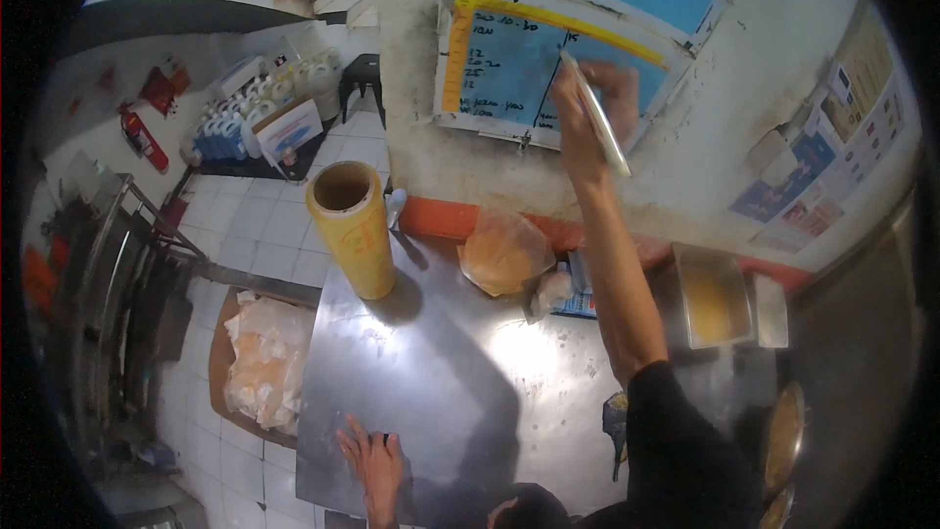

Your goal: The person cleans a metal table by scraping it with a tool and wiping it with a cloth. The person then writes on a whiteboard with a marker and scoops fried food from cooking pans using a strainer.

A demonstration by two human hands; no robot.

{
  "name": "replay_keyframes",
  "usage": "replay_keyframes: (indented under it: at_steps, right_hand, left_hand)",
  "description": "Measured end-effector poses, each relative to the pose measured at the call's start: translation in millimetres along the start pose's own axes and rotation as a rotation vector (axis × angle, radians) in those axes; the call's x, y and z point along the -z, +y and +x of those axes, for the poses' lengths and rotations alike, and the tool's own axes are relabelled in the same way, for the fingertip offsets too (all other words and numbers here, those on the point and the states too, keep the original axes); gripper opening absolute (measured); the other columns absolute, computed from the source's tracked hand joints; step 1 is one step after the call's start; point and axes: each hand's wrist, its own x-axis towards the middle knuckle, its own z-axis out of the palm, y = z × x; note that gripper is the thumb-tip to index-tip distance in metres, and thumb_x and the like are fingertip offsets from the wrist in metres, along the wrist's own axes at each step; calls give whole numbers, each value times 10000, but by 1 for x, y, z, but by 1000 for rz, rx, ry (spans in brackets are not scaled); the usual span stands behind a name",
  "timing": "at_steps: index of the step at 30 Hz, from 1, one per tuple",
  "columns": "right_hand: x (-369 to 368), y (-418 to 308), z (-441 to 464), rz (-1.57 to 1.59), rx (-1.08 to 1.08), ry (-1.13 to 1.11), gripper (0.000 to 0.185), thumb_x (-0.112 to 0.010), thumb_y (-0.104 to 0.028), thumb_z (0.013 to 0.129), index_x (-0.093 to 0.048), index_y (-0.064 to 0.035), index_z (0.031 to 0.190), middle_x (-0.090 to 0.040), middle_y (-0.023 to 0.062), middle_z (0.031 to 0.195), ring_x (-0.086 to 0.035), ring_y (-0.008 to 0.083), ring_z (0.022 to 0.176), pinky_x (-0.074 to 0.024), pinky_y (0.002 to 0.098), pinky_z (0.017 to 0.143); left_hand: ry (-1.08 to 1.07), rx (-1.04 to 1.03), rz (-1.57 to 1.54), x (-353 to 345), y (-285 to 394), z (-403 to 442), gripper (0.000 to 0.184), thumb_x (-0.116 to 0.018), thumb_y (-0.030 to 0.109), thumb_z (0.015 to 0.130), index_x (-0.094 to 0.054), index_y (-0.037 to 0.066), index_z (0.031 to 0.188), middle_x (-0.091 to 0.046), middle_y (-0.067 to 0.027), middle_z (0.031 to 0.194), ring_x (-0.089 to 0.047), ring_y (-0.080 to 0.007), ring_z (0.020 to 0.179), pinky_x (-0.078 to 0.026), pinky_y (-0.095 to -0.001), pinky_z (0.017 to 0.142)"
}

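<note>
We see the pen [606, 141] at the blue board [509, 73], its tip by a dark line, pinched in the fingers of our right hand [589, 103]. Below, our left hand [376, 460] rests on the metal table [431, 372], fingers spread. Farther along stand a yellow roll [358, 240] and a plastic bag [504, 253].

The right hand [578, 112] is standing raised and forward of the left, its fingers bending in a pinch grip. Behind that hand, the bare right forearm [621, 269] is sloping back. The left hand [376, 462] is lying palm down, its fingers spreading slightly apart.
</note>
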Motion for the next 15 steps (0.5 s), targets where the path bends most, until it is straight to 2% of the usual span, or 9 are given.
replay_keyframes:
  at_steps: [1,2,5,8,10,13,14,15]
  right_hand:
    - [16,-15,-12,-80,-6,-2,213,-743,-102,901,-543,-35,934,-615,52,816,-563,78,742,-479,237,654]
    - [31,-31,-29,43,-77,-31,211,-737,-103,910,-537,-38,934,-617,50,821,-556,70,729,-473,233,640]
    - [76,-64,-88,160,-241,-142,187,-720,-98,924,-542,-44,938,-625,32,816,-542,58,685,-455,224,599]
    - [127,-86,-149,177,-566,-307,147,-701,-100,938,-567,-42,955,-650,39,828,-554,60,672,-446,219,586]
    - [149,-105,-176,284,-764,-386,135,-694,-110,945,-580,-39,965,-667,62,845,-572,69,680,-446,220,582]
    - [170,-148,-183,371,-965,-407,143,-680,-146,959,-591,-36,975,-667,77,837,-588,83,676,-446,226,566]
    - [174,-155,-186,446,-994,-360,189,-675,-205,969,-575,-50,927,-618,50,747,-573,87,625,-437,241,531]
    - [181,-160,-187,461,-1004,-333,203,-675,-220,965,-584,-51,901,-630,53,735,-573,89,609,-433,244,522]
  left_hand:
    - [12,2,9,3,4,-1,460,-516,382,1008,-703,-38,1038,-217,-298,1601,-130,-606,1440,-103,-655,1182]
    - [23,2,19,7,9,-3,464,-523,396,1005,-704,-30,1041,-250,-302,1587,-173,-591,1438,-107,-654,1182]
    - [156,-13,-152,27,27,-4,434,-566,395,994,-706,-12,1049,-496,-275,1418,-430,-477,1333,-282,-574,1137]
    - [120,14,-438,63,65,-11,360,-625,328,976,-696,-13,1066,-653,-209,1187,-602,-365,1128,-436,-475,994]
    - [180,-121,-470,67,82,-11,286,-647,238,968,-688,-15,1095,-699,-164,1065,-653,-331,1014,-487,-416,869]
    - [232,-377,-571,77,120,-17,249,-610,152,980,-667,-8,1162,-695,-168,1051,-653,-338,959,-495,-407,852]
    - [227,-444,-601,81,134,-20,242,-594,124,985,-660,-7,1178,-695,-167,1029,-651,-339,936,-495,-404,850]
    - [217,-523,-586,86,146,-24,238,-593,93,977,-653,-7,1183,-688,-167,1006,-644,-343,911,-496,-401,863]
